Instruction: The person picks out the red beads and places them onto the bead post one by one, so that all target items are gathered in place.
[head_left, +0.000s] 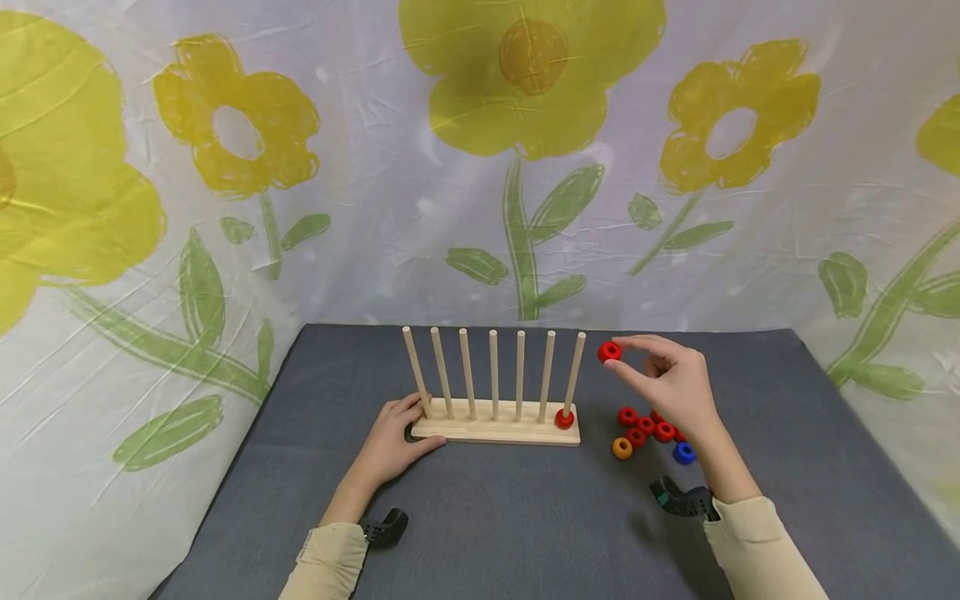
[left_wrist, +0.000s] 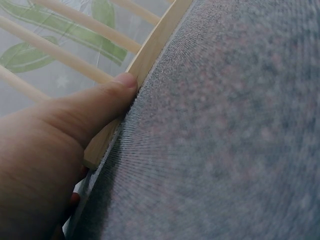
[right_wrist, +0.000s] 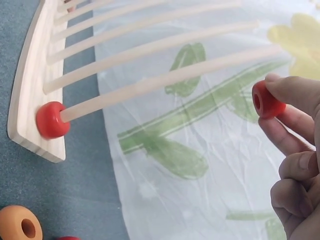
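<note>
A wooden peg rack (head_left: 495, 430) with several upright pegs stands on the dark cloth. One red bead (head_left: 564, 419) sits at the foot of its rightmost peg. My left hand (head_left: 392, 442) grips the rack's left end, thumb along the front edge and fingers behind; in the left wrist view the thumb (left_wrist: 112, 97) presses the base's side. Up beside the top of the rightmost peg, my right hand (head_left: 675, 383) pinches another red bead (head_left: 610, 352) between thumb and fingertips. Its hole shows in the right wrist view, where the bead (right_wrist: 268, 100) is apart from the peg.
Right of the rack lies a loose group of several red beads (head_left: 646, 425), with an orange bead (head_left: 622, 448) and a blue bead (head_left: 684, 452) at its near side. The right forearm passes over part of the group. A flowered curtain (head_left: 360, 250) hangs behind the table.
</note>
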